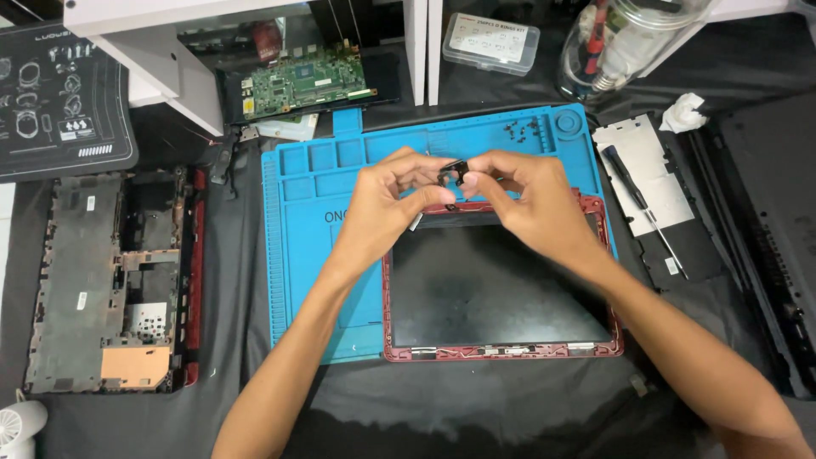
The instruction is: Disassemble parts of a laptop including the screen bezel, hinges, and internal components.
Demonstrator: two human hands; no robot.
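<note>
both hands meet above the top edge of a red-framed screen panel (501, 285) that lies on a blue work mat (323, 195). the left hand (387, 200) and the right hand (527, 200) each pinch one end of a small black part (453, 172), fingertips closed on it from either side, so the part hangs between them just over the panel's upper rim and clear of the mat. the panel's dark glass faces up, and its red frame overhangs the mat's near edge. tiny black screws (520, 130) sit in a shallow tray section at the mat's far right corner. to the left, well apart from the hands, rests an opened laptop base shell (110, 280) with bare metal and red sides. beyond the mat a green circuit board (310, 81) lies on a dark panel. to the right a screwdriver (642, 204) with a black handle lies across a pale metal plate (646, 174), near a crumpled white tissue (682, 112). a clear plastic parts box (491, 42) and a clear jar (629, 42) stand at the far side
</note>
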